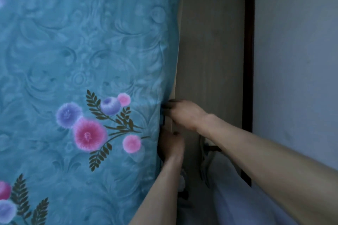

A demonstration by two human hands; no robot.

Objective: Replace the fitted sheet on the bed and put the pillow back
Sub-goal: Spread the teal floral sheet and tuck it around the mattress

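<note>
Across the left two thirds of the head view spreads the fitted sheet (pixel 82 51), teal with a swirled pattern and printed clusters of pink and purple flowers on dark leafy stems. It lies smooth over the bed and its right edge runs from the top centre of the frame down to the lower middle.

Right of that edge stands a pale wooden panel (pixel 210 42), then a dark vertical strip (pixel 249 42), then a grey-blue wall (pixel 296 42) filling the right side.

At the sheet's edge, just below the middle of the frame, both hands meet. The right hand (pixel 184 114) reaches in from the lower right, its fingers curled over the sheet's edge where it meets the panel, grasping the cloth. The left hand (pixel 171 144) comes up from the bottom centre, just beneath the right one, its fingers hidden behind the sheet's edge; whether it grips cloth I cannot tell.

The pillow is out of view.
</note>
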